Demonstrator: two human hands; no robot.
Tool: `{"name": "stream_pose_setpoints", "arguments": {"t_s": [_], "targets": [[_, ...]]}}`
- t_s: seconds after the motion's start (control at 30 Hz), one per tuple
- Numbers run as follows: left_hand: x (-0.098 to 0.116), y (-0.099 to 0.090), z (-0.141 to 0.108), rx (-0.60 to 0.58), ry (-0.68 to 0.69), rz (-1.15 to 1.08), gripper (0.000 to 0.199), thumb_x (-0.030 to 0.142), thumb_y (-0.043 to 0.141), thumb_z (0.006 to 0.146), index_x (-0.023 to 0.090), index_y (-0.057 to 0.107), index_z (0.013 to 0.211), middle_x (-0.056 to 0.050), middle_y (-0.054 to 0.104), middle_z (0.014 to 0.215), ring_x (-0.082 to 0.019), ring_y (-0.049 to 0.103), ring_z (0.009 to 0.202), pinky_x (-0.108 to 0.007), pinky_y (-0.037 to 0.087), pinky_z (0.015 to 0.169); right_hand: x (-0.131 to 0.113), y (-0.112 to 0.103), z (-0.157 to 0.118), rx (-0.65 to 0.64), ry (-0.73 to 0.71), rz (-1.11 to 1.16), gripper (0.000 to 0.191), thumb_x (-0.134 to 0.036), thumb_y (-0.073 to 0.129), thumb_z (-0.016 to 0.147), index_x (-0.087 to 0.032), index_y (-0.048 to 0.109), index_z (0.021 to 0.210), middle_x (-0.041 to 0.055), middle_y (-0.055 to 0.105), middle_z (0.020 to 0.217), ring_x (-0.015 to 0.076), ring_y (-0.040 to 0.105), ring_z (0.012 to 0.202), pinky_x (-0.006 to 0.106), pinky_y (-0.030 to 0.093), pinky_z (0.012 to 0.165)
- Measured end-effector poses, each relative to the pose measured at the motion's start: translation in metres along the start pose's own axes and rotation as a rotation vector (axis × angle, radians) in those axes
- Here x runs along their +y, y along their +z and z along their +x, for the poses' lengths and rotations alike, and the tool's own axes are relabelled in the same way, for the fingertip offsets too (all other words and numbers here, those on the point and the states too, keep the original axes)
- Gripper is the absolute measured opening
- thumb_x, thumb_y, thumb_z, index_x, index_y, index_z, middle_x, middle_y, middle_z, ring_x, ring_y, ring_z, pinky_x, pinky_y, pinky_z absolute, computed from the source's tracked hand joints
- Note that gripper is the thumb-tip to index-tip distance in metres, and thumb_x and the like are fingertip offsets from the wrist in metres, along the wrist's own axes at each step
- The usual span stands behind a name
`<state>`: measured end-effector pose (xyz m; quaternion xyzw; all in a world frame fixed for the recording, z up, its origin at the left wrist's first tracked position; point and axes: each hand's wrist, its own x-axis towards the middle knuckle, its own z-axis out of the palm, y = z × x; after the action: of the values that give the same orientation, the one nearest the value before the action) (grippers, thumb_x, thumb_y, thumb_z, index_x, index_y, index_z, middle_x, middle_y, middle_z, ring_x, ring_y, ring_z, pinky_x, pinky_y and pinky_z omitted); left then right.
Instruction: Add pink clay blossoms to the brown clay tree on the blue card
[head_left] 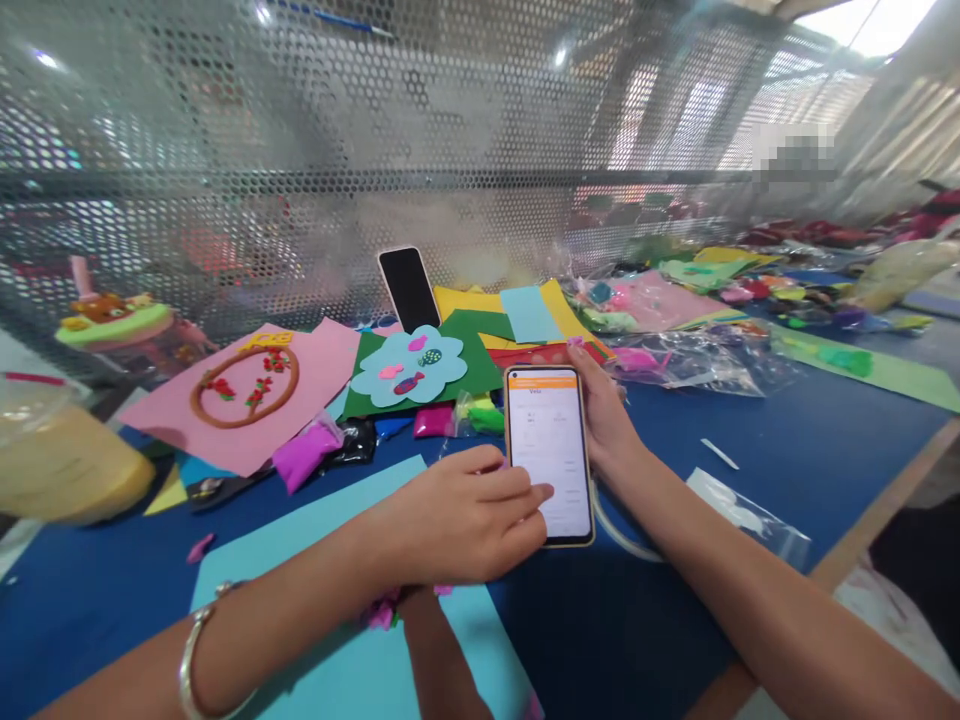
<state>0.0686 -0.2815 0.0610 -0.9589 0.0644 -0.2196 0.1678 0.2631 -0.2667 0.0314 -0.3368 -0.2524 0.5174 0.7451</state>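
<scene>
My right hand [604, 400] holds a phone [551, 430] in a light case along its right edge. The phone's lit screen shows a white page with an orange bar. Over its lower left part lies my left hand [480, 515], with a bracelet [195, 650] on the wrist. One finger stretches onto the screen, the others bend, and I see nothing held in them. Below, a third forearm [442, 655] enters from the bottom edge; its hand is hidden and its owner is unclear. Pink clay bits [382, 612] lie there on light blue paper [300, 555].
A second phone [407, 287] leans against the perforated metal screen [480, 130]. Pink paper [315, 360] with a clay ring and a blue cloud-shaped card [375, 365] lie behind my hands. Drink cups [67, 460] stand left. Clay packets [307, 450] and plastic bags [697, 365] lie about.
</scene>
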Motion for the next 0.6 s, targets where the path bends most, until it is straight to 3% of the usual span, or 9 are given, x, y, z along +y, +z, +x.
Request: {"name": "stream_pose_setpoints", "arguments": {"t_s": [0.17, 0.37, 0.5, 0.6], "targets": [[0.006, 0.002, 0.003, -0.06, 0.015, -0.028, 0.021, 0.016, 0.047, 0.09, 0.017, 0.06, 0.074, -0.003, 0.072, 0.094, -0.012, 0.057, 0.078, -0.028, 0.038, 0.071, 0.001, 0.002, -0.004, -0.055, 0.091, -0.037, 0.023, -0.043, 0.07, 0.07, -0.021, 0.064, 0.075, 0.0031, 0.074, 0.074, 0.0233, 0.069, 0.063, 0.037, 0.056, 0.059], [0.002, -0.003, -0.001, -0.065, -0.109, 0.084, 0.018, 0.017, 0.046, 0.091, 0.017, 0.061, 0.082, -0.004, 0.068, 0.111, -0.013, 0.058, 0.086, -0.03, 0.039, 0.072, 0.001, 0.001, -0.001, -0.004, 0.036, 0.001, 0.015, -0.033, 0.071, 0.071, -0.021, 0.064, 0.07, 0.0005, 0.073, 0.069, 0.018, 0.069, 0.061, 0.031, 0.056, 0.059], [0.011, -0.008, -0.004, -0.033, -0.077, 0.014, 0.017, 0.019, 0.05, 0.09, 0.017, 0.062, 0.079, -0.002, 0.07, 0.109, -0.013, 0.058, 0.085, -0.03, 0.04, 0.075, 0.003, 0.004, -0.004, -0.032, 0.159, -0.011, 0.019, -0.035, 0.073, 0.07, -0.02, 0.062, 0.073, 0.0011, 0.073, 0.068, 0.0188, 0.069, 0.058, 0.032, 0.056, 0.056], [0.021, -0.011, -0.005, -0.019, -0.044, -0.054, 0.016, 0.019, 0.052, 0.089, 0.018, 0.064, 0.079, -0.001, 0.069, 0.11, -0.012, 0.057, 0.078, -0.029, 0.041, 0.071, 0.006, 0.007, -0.008, -0.05, 0.118, -0.016, 0.023, -0.03, 0.078, 0.064, -0.02, 0.059, 0.074, -0.0017, 0.07, 0.059, 0.0182, 0.069, 0.057, 0.029, 0.055, 0.053]]}}
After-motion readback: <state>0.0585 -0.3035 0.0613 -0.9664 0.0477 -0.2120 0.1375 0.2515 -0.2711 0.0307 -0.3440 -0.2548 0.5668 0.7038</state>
